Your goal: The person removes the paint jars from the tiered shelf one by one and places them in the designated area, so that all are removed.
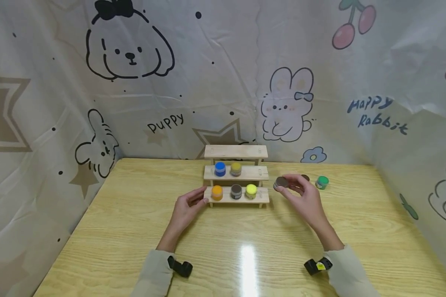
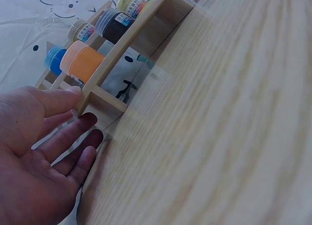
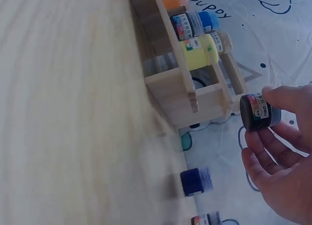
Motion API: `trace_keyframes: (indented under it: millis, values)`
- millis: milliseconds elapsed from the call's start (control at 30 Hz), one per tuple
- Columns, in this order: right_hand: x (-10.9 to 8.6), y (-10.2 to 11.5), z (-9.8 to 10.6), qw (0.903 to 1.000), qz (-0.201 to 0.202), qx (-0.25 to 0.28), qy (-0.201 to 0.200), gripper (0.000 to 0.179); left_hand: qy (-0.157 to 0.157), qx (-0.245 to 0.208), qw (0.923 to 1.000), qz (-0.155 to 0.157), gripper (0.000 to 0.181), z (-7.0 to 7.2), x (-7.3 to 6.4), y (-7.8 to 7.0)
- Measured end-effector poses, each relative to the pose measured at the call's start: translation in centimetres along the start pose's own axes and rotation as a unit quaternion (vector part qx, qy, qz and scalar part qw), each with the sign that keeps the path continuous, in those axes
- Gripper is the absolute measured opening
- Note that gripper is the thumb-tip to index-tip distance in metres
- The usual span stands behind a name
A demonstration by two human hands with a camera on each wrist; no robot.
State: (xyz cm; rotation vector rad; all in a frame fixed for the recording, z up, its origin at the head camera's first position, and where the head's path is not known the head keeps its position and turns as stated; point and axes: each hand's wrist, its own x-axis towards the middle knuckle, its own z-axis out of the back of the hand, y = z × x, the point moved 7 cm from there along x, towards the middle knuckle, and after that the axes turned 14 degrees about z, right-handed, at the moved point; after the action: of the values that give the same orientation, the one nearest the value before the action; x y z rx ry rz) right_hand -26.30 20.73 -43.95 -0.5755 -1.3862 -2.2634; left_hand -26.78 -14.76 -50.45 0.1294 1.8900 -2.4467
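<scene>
A small dark brown paint jar (image 1: 281,182) is pinched between the thumb and fingers of my right hand (image 1: 301,196), raised off the table just right of the rack. In the right wrist view the jar (image 3: 255,112) shows a printed label. My left hand (image 1: 187,208) grips the left end of the three-tier wooden rack (image 1: 236,151), thumb at the lowest step. On that step stand an orange jar (image 1: 217,193), a dark jar (image 1: 236,192) and a yellow jar (image 1: 250,192). The middle step bears a blue jar (image 1: 220,169) and a dull yellow jar (image 1: 236,169).
Right of the rack, a green jar (image 1: 322,182) stands on the wooden table (image 1: 215,247). Beside it another dark jar (image 1: 305,177) is partly hidden behind my right hand. A white patterned cloth (image 1: 215,82) hangs behind the table and along both sides.
</scene>
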Motion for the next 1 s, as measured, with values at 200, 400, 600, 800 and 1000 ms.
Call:
trace_keyframes:
  millis: [200,400,600,800,1000]
  values:
    - [-1.1,-1.4,0.5,0.9994,-0.029,-0.013,0.015,0.039,-0.001,0.004,1.0,0.006,0.043,-0.1,0.0,0.0]
    - [-1.5,-2.6,0.7,0.9972,-0.059,-0.027,0.038,0.042,0.001,-0.001,0.9998,0.018,0.043,0.1,0.2,0.2]
    - [-1.8,-3.9,1.0,0.9951,-0.08,-0.038,0.044,0.042,0.007,-0.005,0.9998,0.019,0.043,0.0,0.1,0.2]
    - [-2.3,-4.9,0.8,0.9917,-0.104,-0.051,0.056,0.042,0.005,0.001,0.9999,0.014,0.043,0.0,-0.2,0.0]
    - [-2.3,-5.5,0.6,0.9902,-0.109,-0.059,0.065,0.041,0.004,-0.002,0.9999,0.016,0.043,0.1,-0.1,0.0]
